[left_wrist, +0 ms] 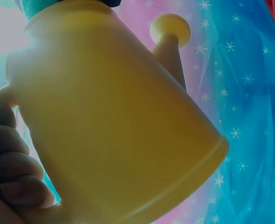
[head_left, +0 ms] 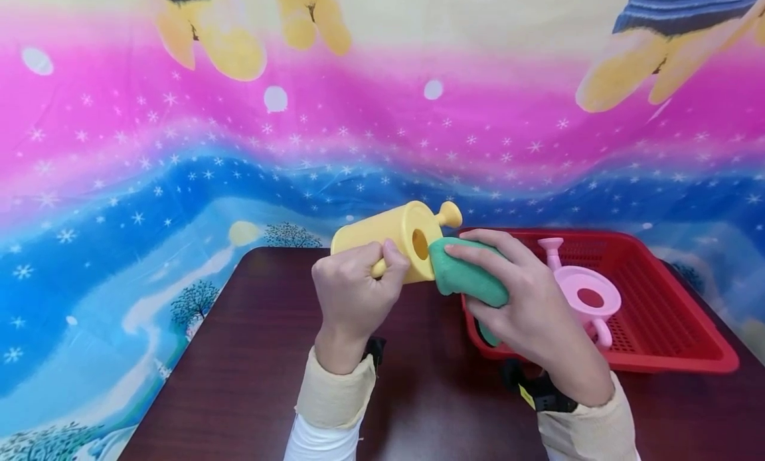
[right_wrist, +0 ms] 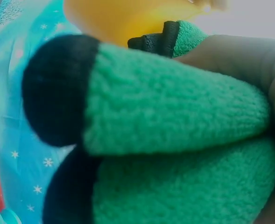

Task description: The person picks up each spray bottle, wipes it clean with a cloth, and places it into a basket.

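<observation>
My left hand (head_left: 358,288) grips the handle of a yellow watering can (head_left: 376,228), its fingers curled round it. The can is held above the table, tipped so that its top opening faces right; its round spout head points up and to the right. In the left wrist view the can's smooth side (left_wrist: 109,116) fills the middle. A folded green cloth (head_left: 472,272) is held in my right hand (head_left: 532,295) against the can's top, right at the opening. The right wrist view shows the cloth's fuzzy folds (right_wrist: 174,102) and black edging.
A red plastic basket (head_left: 687,363) stands on the dark brown table (head_left: 239,361) at the right. Inside it lies a pink watering can (head_left: 597,298). A teal-green thing (head_left: 489,333) shows at its near left corner, partly hidden by my right hand. A printed snow-scene curtain (head_left: 358,135) hangs behind.
</observation>
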Demonstrator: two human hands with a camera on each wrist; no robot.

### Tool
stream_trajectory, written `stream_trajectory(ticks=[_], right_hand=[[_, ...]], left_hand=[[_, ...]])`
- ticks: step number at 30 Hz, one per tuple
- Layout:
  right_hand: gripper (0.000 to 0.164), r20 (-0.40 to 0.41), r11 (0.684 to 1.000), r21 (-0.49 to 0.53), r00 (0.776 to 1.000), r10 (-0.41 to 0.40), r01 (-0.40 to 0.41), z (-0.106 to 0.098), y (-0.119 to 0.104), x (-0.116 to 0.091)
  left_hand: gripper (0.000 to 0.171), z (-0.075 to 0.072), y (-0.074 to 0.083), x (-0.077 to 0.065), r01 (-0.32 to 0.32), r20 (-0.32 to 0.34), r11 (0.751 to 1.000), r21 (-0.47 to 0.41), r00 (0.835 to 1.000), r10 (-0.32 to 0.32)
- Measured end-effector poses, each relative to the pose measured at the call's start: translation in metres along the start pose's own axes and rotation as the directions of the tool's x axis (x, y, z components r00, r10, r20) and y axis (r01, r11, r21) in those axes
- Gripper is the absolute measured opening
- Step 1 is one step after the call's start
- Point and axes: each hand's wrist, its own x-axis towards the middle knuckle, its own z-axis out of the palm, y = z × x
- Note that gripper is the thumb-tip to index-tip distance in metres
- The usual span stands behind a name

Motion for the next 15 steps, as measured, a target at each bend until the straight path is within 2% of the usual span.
stream_trajectory(ticks=[15], right_hand=[[0.075, -0.023, 0.996, -0.032, 0.996, 0.085, -0.085, 0.0064, 0.0091, 0.0021]], left_hand=[[0.04, 0.004, 0.002, -0.0018, -0.067, 0.046, 0.998, 0.016, 0.997, 0.066]])
